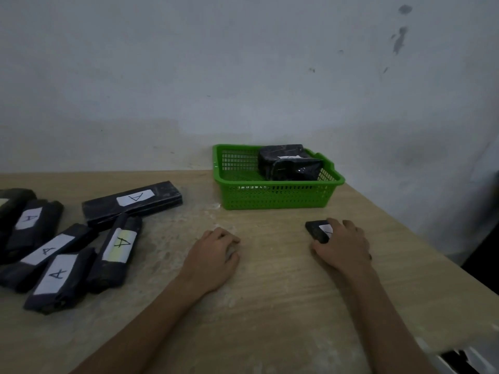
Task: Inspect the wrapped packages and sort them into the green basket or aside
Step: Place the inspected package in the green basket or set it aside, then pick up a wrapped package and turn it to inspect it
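A green basket [275, 197] stands at the table's back, against the wall, with one big black wrapped package [290, 163] inside. My right hand [344, 245] rests on the table and grips a small black package [318, 230] with a white label; its fingers cover the package's right part. My left hand [216, 255] lies on the table with fingers loosely curled, holding nothing. Several black wrapped packages [64, 279] with white "A" labels lie in a heap at the left, the longest one [132, 205] farthest back.
The wooden table [270, 306] ends at a right edge running diagonally from the basket toward the lower right corner. A pale wall stands directly behind the basket.
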